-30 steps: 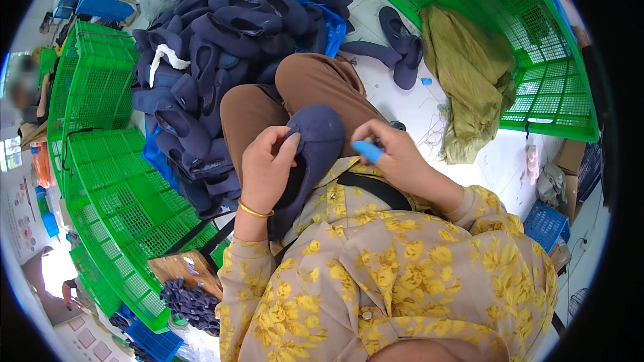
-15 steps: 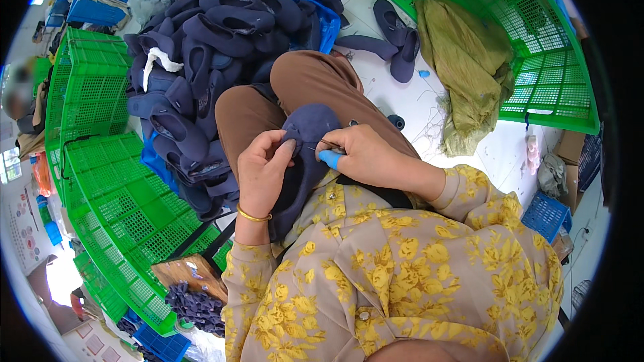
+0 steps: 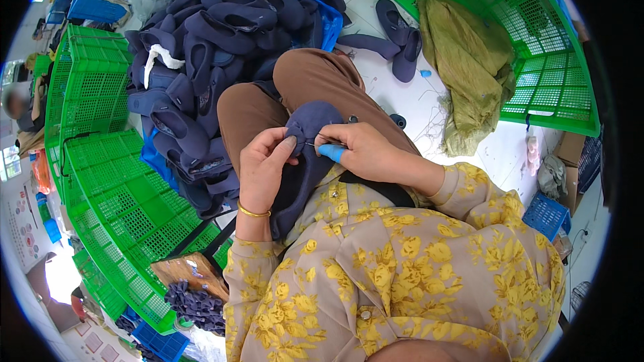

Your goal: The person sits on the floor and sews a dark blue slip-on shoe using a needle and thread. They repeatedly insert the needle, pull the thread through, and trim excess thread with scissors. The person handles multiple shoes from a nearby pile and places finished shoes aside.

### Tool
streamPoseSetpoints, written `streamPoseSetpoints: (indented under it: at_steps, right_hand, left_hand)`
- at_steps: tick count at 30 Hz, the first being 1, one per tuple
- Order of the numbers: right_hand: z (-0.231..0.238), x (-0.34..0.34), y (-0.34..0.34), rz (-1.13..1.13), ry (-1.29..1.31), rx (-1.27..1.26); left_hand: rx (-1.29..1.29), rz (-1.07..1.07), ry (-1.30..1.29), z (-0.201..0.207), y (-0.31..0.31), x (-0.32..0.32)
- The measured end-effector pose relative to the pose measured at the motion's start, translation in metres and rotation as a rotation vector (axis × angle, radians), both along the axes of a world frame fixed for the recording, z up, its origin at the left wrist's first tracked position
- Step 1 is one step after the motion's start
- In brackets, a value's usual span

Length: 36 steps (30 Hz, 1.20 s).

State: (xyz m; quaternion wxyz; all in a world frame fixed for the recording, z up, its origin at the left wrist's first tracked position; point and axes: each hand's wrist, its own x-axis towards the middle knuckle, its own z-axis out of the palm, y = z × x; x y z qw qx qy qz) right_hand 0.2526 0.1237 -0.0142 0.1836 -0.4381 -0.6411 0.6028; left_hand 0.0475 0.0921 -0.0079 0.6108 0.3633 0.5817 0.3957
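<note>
A navy fabric shoe point(image 3: 314, 115) rests on my lap, its rounded toe pointing away from me. My left hand point(image 3: 261, 164) grips it, thumb and fingers pinching a small navy fabric piece point(image 3: 294, 139) against its upper. Close on the right, my right hand point(image 3: 365, 151) is closed in a pinch on a thin needle point(image 3: 309, 143), which points toward the left thumb at that piece. Blue tape wraps one finger of the right hand. A small dark round metal part point(image 3: 353, 119) shows just above that hand; what it belongs to is hidden.
A large heap of navy shoes point(image 3: 201, 74) lies beyond my knees at left. Green crates point(image 3: 127, 194) line the left, another green crate point(image 3: 543, 87) the far right. An olive sack point(image 3: 463, 67) lies on the floor. Dark fabric bits point(image 3: 194, 305) sit beside a wooden board point(image 3: 191, 275).
My right hand has shifted slightly, its fingertips higher and the needle now against the fabric piece by the left thumb. The left hand and shoe have barely moved.
</note>
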Motion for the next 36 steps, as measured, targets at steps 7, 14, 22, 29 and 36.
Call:
streamPoseSetpoints:
  at_steps: [7, 14, 22, 29, 36]
  right_hand:
    - [0.011, 0.002, 0.005, 0.027, -0.033, -0.051]
    - [0.022, -0.006, 0.014, 0.068, -0.126, -0.080]
    - [0.006, -0.001, 0.005, 0.068, -0.038, -0.016]
    - [-0.008, 0.001, -0.002, 0.016, 0.079, -0.002]
    - [-0.008, 0.000, -0.006, -0.003, 0.020, 0.064]
  left_hand:
    - [-0.029, 0.007, 0.002, 0.002, 0.000, 0.000]
    - [-0.011, 0.033, -0.059, -0.003, -0.001, 0.000]
    - [-0.025, 0.027, -0.107, -0.002, -0.001, -0.003]
    - [-0.056, 0.038, -0.148, -0.002, -0.001, -0.001]
    - [-0.161, 0.015, -0.270, -0.013, -0.001, 0.000]
